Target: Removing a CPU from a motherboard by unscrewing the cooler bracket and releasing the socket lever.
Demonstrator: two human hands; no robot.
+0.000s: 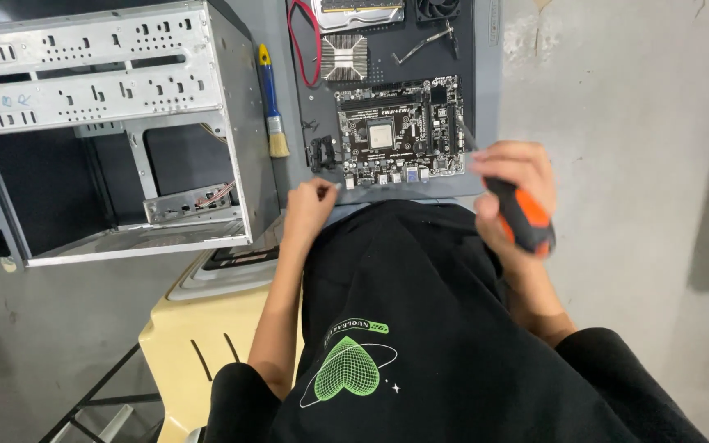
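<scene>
Motherboard [400,131] lies flat on the dark mat [387,49], upper centre of frame, square processor socket left of its middle, port row along the edge facing the person; its long axis runs left to right across the frame. It sits just above both hands. Right hand [509,184] is fisted round a screwdriver [523,217] with orange-and-black handle; the handle end points lower right, the thin shaft runs up-left toward the board's right edge (tip hard to make out against the components). Screwdriver axis thus diagonal, lower right to upper left. Left hand [309,205] is at the board's lower-left corner, fingers pinched narrow on something small; cannot tell what. Right hand's tool reaches the board; left hand is just short of it. Outward: finned heatsink [344,56] and red cable [297,41] above, a blue-handled brush [272,102] left of the mat, open metal computer case [112,131] upper left.
</scene>
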